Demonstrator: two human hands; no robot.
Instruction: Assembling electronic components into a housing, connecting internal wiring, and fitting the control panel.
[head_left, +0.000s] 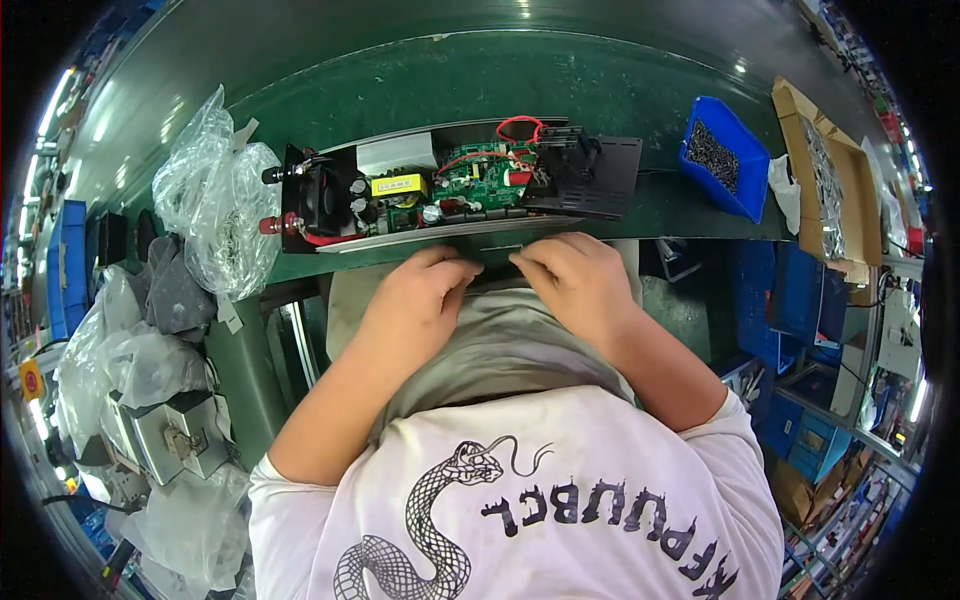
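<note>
- The left hand (415, 300) has its fingers curled together, tips tucked down against the near edge of the green belt (400, 90), where a thin dark flat piece (495, 268) lies; they seem to pinch it, though the tips themselves are hidden.
- The right hand (570, 285) mirrors it just beside, knuckles up, fingers bent and bunched on the same dark strip; the two hands almost touch.
- Just beyond the knuckles sits an open electronic unit (450, 190) in a long dark metal housing, lying lengthwise across the belt.
- Inside it are a glossy green circuit board (480, 180), a yellow block-shaped transformer (398, 185), round capacitor cans, and looping red wires (515, 125).
- A black fan (320, 195) fills the unit's left end; a matte black perforated plate (595, 175) sticks out at the right.
- To the left lies a crinkled clear plastic bag (215, 190), shiny and creased.
- To the right stands a blue plastic bin (725, 155) filled with small dark screws, and past it an open brown cardboard box (825, 180).
- At lower left, bagged grey metal parts (165, 420) sit piled below the belt.
</note>
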